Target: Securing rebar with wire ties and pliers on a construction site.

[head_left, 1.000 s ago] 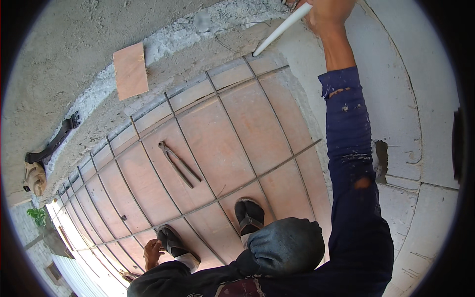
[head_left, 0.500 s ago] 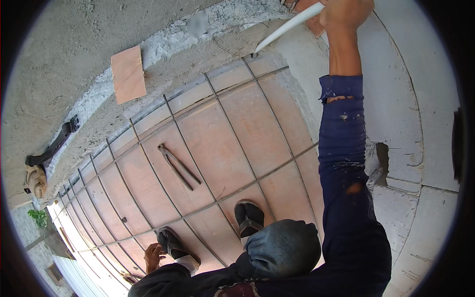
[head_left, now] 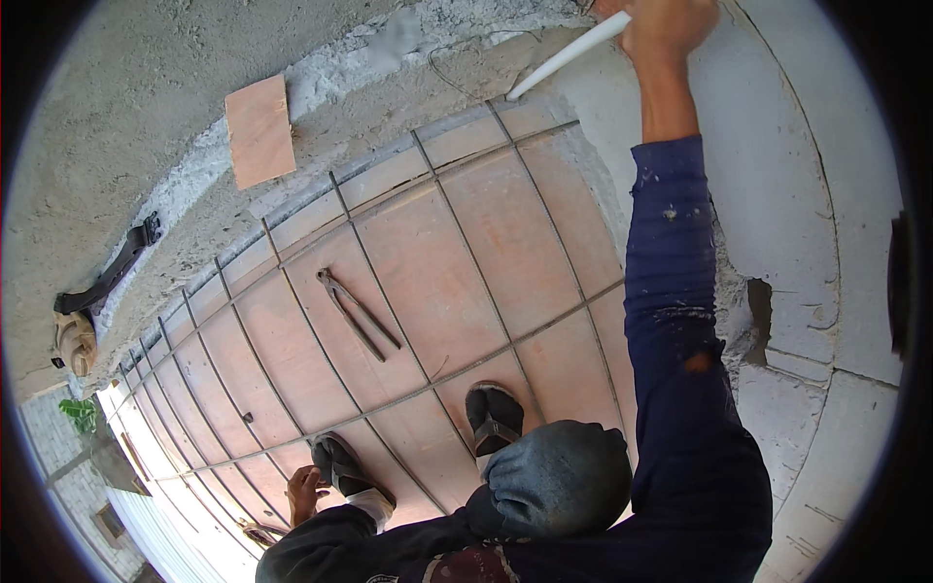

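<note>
My right hand (head_left: pixel 671 31), at the far right, is closed round a white tube (head_left: pixel 569 56). The tube slants down to the left, and its lower end meets the concrete edge beside the end of a steel bar (head_left: pixel 530 180). What lies beyond the fist is cut off by the picture's edge. Low in the view, my left hand (head_left: pixel 305 493) hovers beside my left sandal (head_left: pixel 340 462); its fingers are bent and apart, and I see nothing in them. A pair of long-handled pincers (head_left: pixel 356 316) lies between the bars on the pinkish boards (head_left: pixel 418 277), touched by neither hand.
A grid of thin steel bars crosses the boards under my feet. A small plywood piece (head_left: pixel 260 132) rests on the rough concrete ledge (head_left: pixel 355 107). Further left are a black strap (head_left: pixel 112 274) and a tan object (head_left: pixel 76 345). A pale wall (head_left: pixel 777 185) with a broken hole (head_left: pixel 756 321) rises on the right.
The view has shifted slightly. My right hand, with the white tube, has moved a little left relative to the surroundings, while the tube's lower end stays near the same spot. My left hand has hardly moved.
</note>
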The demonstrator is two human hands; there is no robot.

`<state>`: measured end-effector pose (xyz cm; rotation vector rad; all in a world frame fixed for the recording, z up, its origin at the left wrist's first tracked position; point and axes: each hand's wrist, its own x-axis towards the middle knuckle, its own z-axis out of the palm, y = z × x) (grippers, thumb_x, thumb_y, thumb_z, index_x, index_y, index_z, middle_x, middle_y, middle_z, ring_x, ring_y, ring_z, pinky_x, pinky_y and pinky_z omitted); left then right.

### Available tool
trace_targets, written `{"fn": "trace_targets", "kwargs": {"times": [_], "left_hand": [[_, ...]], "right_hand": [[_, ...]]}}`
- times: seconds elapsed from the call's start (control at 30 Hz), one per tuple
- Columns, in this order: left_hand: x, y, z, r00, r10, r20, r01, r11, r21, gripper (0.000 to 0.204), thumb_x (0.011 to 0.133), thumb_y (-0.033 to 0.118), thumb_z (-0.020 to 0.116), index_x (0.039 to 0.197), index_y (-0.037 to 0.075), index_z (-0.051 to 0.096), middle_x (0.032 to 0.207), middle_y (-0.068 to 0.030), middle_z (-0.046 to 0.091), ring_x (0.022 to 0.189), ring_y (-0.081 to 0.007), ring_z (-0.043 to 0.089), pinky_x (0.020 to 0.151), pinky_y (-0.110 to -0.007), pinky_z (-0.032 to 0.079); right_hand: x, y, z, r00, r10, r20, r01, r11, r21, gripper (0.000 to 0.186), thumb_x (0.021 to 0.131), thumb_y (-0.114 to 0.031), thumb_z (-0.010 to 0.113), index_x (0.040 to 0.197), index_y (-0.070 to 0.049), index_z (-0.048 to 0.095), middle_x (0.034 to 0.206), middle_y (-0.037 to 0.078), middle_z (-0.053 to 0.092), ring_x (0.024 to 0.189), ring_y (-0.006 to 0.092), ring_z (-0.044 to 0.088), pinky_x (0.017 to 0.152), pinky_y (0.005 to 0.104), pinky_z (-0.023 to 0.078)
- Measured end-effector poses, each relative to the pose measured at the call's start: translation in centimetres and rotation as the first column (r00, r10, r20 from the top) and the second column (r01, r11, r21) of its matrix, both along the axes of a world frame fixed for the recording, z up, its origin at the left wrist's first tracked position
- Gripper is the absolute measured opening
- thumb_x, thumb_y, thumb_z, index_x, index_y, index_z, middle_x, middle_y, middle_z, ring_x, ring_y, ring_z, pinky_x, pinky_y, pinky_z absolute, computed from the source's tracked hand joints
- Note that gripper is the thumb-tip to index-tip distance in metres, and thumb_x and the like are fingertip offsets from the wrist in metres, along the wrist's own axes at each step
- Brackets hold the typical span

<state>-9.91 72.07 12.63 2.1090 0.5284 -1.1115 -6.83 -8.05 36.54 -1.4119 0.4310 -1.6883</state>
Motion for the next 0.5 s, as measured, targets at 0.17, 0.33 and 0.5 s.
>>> {"fn": "trace_targets", "kwargs": {"times": [0.17,0.33,0.5], "left_hand": [[-0.1,-0.7,-0.1,0.999,-0.019,-0.043,0.019,1.0,-0.007,0.029,0.097,0.026,0.062,0.113,0.002,0.062,0.084,-0.0112,0.067,0.076,-0.0232,0.07,0.063,-0.034,0.055],[0.0,-1.1,0.2,0.998,-0.043,-0.053,0.045,0.999,0.023,0.028,0.098,0.024,0.061,0.115,0.003,0.063,0.084,-0.0093,0.067,0.076,-0.0222,0.07,0.064,-0.034,0.055],[0.1,-1.2,0.7,1.0,-0.008,-0.027,0.007,1.0,-0.025,0.033,0.096,0.027,0.063,0.116,0.001,0.062,0.086,-0.0111,0.067,0.077,-0.0235,0.07,0.065,-0.035,0.056]], "right_hand": [[-1.6,0.0,0.1,0.997,0.044,-0.068,-0.045,0.999,-0.009,0.029,0.092,-0.02,0.063,0.066,-0.01,0.055,0.053,-0.001,0.047,0.041,0.0103,0.045,0.037,0.0278,0.029],[2.3,-0.2,-2.8,0.99,-0.111,-0.087,0.117,0.99,0.073,0.033,0.091,-0.022,0.065,0.064,-0.011,0.051,0.053,-0.003,0.044,0.044,0.0094,0.043,0.041,0.0284,0.031],[2.9,-3.1,-6.3,0.99,-0.137,-0.009,0.136,0.985,-0.103,0.028,0.09,-0.015,0.066,0.067,-0.012,0.05,0.057,-0.005,0.041,0.044,0.0083,0.042,0.038,0.0269,0.029]]}}
